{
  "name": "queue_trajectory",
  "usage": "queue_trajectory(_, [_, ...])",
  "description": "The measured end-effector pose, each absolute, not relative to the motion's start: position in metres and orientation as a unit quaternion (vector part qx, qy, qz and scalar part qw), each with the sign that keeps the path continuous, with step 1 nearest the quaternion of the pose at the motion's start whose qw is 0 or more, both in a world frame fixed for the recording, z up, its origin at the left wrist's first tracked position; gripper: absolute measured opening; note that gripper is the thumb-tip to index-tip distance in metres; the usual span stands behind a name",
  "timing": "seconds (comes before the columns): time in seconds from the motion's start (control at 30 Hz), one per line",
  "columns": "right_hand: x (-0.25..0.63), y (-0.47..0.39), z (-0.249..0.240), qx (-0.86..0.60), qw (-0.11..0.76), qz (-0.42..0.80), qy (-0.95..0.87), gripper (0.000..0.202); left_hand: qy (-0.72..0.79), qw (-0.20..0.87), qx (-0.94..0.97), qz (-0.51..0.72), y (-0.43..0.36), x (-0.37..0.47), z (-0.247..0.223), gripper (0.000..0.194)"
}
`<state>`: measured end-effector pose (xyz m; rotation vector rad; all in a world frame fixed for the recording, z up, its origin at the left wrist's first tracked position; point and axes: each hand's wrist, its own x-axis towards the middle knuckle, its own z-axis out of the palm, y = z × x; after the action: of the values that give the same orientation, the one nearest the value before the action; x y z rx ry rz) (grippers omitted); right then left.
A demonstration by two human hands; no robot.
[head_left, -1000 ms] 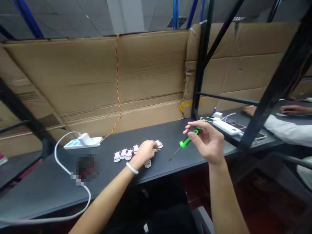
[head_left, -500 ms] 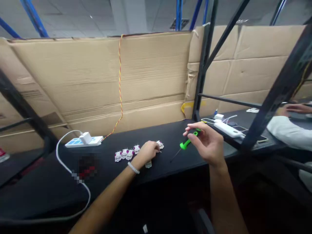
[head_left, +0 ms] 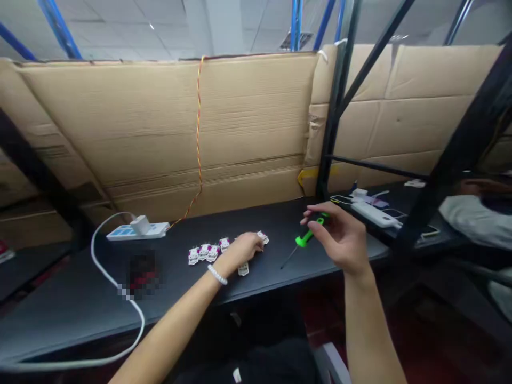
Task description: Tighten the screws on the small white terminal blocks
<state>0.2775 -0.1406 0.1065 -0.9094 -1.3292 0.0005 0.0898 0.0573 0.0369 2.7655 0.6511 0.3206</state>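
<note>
My right hand is closed around a screwdriver with a bright green and black handle. Its thin shaft slants down to the left, the tip near the table top. Over the middle of the black table, my left hand reaches down with its fingers bent and pressed together among small white and purple modules. What those fingertips pinch, if anything, is hidden. One white piece shows just beyond the fingers, and another lies under the wrist side. Several more modules sit in a group to the left.
A white power strip with a plugged-in adapter stands at the back left, its white cable curling over the front edge. Black rack posts rise on the right. Beyond them are another power strip and another person's sleeve.
Both hands stay almost in place, the left still bent over the modules and the right still holding the screwdriver. The view has brightened slightly.
</note>
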Motion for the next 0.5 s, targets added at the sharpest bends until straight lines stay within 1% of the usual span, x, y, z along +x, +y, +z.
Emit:
queue_trajectory(0.07, [0.278, -0.141, 0.107, -0.409, 0.694, 0.012, -0.592, 0.02, 0.218, 0.141, 0.958, 0.119, 0.058, 0.089, 0.039, 0.022])
queue_trajectory(0.17, [0.281, -0.136, 0.107, -0.427, 0.7, 0.055, -0.569, 0.025, 0.218, 0.142, 0.954, 0.149, 0.055, 0.082, 0.049, 0.019])
queue_trajectory(0.27, [0.279, -0.127, 0.105, -0.476, 0.678, 0.093, -0.552, 0.028, 0.211, 0.147, 0.947, 0.191, 0.045, 0.07, 0.065, 0.02])
queue_trajectory(0.37, [0.262, -0.118, 0.103, -0.534, 0.591, 0.128, -0.591, 0.024, 0.187, 0.181, 0.926, 0.273, 0.029, 0.053, 0.083, 0.021])
queue_trajectory(0.43, [0.243, -0.112, 0.101, -0.561, 0.528, 0.117, -0.627, 0.022, 0.184, 0.18, 0.92, 0.296, 0.016, 0.041, 0.091, 0.022])
queue_trajectory(0.5, [0.221, -0.107, 0.099, -0.561, 0.485, 0.116, -0.661, 0.019, 0.183, 0.174, 0.906, 0.34, 0.005, 0.03, 0.096, 0.021])
